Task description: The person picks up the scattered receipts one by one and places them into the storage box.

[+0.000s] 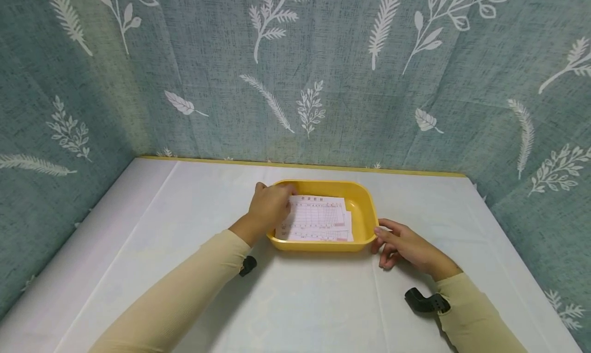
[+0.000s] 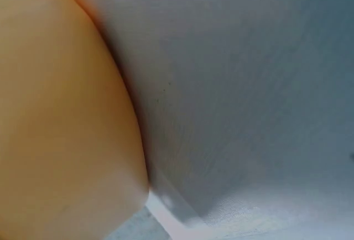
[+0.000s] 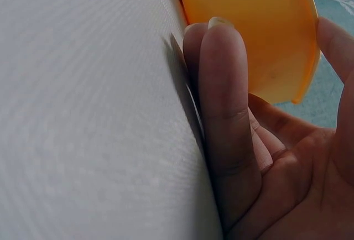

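A yellow plastic basket with rounded corners stands on the white table, and printed paper forms lie overlapping inside it. Over the basket's left rim reaches my left hand, its fingers bent down at the forms' left edge. Whether they pinch the paper is hidden. At the basket's right end, my right hand has its thumb against the rim. In the right wrist view its fingers extend loosely beside the basket's outer wall, close to the tabletop. Only blurred skin fills the left wrist view's left side.
The white tablecloth spreads around the basket. Behind it rises a blue-green leaf-patterned cloth wall, with more of it on both sides. A yellow strip runs along the table's back edge. A black wrist strap sits at my right forearm.
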A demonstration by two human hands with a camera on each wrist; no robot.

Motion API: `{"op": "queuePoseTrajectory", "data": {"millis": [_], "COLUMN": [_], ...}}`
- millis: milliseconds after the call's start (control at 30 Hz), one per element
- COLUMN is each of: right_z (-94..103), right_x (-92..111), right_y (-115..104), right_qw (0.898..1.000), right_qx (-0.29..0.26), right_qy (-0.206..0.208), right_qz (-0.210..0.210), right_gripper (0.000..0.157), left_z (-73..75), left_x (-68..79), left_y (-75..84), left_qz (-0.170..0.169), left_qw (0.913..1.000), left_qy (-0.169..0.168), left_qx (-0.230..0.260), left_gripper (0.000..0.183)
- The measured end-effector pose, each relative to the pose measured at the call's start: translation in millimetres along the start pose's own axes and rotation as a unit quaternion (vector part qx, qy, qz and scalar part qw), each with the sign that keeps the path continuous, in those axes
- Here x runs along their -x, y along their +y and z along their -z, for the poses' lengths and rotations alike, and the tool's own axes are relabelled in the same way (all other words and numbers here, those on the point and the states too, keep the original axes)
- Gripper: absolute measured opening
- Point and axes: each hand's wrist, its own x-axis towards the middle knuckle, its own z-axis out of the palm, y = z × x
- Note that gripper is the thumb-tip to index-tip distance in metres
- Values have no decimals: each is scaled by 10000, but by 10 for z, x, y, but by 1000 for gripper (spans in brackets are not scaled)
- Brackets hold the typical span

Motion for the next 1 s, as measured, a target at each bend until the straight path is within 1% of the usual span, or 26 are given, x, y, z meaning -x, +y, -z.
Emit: {"op": "queuePoseTrajectory", "data": {"millis": [133,233,467,567,633,700,800,867,933,1000], "right_z": [-9,-12,7,20,25,22,9,-5,-23,-45], "right_x": [-2,3,60,70,69,67,64,63,69,86], "right_y": [6,13,31,40,44,45,50,48,35,4], "right_qw": [10000,10000,9999,9999,9999,9999,9998,9997,9994,9983], "right_qx": [24,51,109,105,93,81,97,107,125,226], "right_qy": [-16,-13,74,83,100,109,157,207,298,528], "right_qz": [27,44,-73,-61,-61,-47,-41,-57,-92,-130], "right_gripper": [62,62,60,60,61,62,62,62,62,63], "left_z": [-27,-25,-2,1,1,-5,-10,8,57,132], "left_x": [-4,9,30,21,13,11,31,53,88,141], "left_y": [8,22,75,87,90,88,75,62,45,11], "left_qz": [-101,-146,-197,-245,-256,-236,-182,-169,-182,-205], "left_qw": [9994,9989,9984,9982,9985,9992,9998,9986,9960,9921], "left_qy": [-215,-313,-352,-313,-235,-119,83,285,523,819], "left_qx": [-253,-327,-390,-439,-432,-316,64,405,697,924], "left_gripper": [31,34,35,35,34,32,31,29,28,26]}}
